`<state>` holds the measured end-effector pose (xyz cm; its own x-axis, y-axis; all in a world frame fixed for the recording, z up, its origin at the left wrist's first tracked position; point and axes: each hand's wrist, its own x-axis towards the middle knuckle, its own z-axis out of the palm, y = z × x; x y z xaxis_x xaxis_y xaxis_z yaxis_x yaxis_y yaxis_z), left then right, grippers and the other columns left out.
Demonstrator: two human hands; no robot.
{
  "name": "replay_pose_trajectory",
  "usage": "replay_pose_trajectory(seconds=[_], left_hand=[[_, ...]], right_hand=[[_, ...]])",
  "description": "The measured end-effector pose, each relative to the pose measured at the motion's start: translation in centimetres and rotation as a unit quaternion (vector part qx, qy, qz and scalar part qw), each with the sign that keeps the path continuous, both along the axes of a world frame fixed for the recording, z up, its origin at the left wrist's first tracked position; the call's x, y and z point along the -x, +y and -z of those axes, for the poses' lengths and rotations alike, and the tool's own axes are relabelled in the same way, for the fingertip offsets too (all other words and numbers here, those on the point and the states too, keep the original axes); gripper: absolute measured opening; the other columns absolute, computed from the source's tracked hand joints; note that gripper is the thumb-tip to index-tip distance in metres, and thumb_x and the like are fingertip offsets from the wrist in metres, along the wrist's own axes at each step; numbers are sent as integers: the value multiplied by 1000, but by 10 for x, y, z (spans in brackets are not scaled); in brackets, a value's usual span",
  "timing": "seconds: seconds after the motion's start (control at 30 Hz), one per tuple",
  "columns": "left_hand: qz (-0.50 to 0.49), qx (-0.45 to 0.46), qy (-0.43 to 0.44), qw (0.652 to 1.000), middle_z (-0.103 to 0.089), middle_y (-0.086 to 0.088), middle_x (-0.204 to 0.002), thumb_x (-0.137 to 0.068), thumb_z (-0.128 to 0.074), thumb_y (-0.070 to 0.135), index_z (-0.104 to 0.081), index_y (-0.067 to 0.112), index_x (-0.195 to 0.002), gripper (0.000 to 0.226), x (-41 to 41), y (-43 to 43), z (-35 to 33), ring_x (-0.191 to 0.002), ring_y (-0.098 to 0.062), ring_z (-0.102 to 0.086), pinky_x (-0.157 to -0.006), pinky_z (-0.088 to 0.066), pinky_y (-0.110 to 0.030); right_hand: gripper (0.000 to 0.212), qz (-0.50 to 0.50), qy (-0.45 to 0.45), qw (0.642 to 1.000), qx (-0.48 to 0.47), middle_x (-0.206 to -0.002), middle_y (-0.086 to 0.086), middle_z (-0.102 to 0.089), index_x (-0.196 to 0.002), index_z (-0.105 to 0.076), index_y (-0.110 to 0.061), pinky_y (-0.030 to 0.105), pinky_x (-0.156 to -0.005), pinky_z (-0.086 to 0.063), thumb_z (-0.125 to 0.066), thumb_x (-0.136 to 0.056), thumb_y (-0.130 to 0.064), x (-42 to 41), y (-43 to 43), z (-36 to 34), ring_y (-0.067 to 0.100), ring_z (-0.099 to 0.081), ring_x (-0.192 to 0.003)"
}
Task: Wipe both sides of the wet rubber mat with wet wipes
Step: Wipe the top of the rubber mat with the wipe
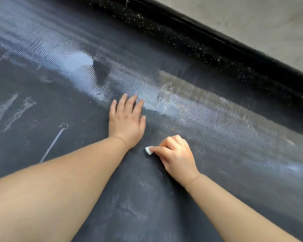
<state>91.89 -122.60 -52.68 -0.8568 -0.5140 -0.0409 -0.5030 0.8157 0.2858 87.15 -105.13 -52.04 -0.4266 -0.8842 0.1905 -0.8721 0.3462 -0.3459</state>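
Observation:
A large dark rubber mat [217, 130] with a fine wavy rib pattern fills most of the view. A shiny wet band runs across it, with a puddle [77, 61] at the upper left. My left hand [126, 121] lies flat on the mat with straight fingers, its fingertips at the edge of the wet band. Just to its right, my right hand [177, 154] has curled fingers that pinch a small folded white wet wipe [149, 150] against the mat. Only a corner of the wipe shows past the fingers.
The mat's far edge [208, 48] is a thick black roll speckled with white bits, and a grey concrete floor [269, 23] lies beyond it. White smears and a thin white streak with a ring [54, 140] mark the dull left part of the mat.

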Motion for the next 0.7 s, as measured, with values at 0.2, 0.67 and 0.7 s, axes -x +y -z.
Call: replay_pose_trajectory(seconds=[0.2,0.67,0.7], left_hand=[[-68,46,-46,996,-16,0,-158,-93,-26,43,-24,25,-149,59,28,-1,31,-145,-26,-6,-115,2,-46],[-85,19,-12,996,-36,-5,-150,-86,-37,38,-46,18,-139,58,27,1,14,-142,-29,-23,-115,-11,-48],[-85,17,-9,996,-37,-6,-149,-86,-37,37,-47,18,-138,57,27,1,14,-142,-29,-24,-115,-12,-49]], right_hand=[[14,4,-16,1000,-2,-75,7,-59,-88,-76,-20,33,-61,-47,-72,-77,-11,70,-25,1,28,-54,-68],[18,25,-57,997,51,-71,14,-51,-99,-73,-9,39,-54,-45,-65,-83,-6,66,-59,10,30,-51,-60],[20,-15,-63,997,38,-70,12,-51,-101,-72,-10,39,-52,-45,-65,-82,-6,63,-54,9,29,-51,-58]])
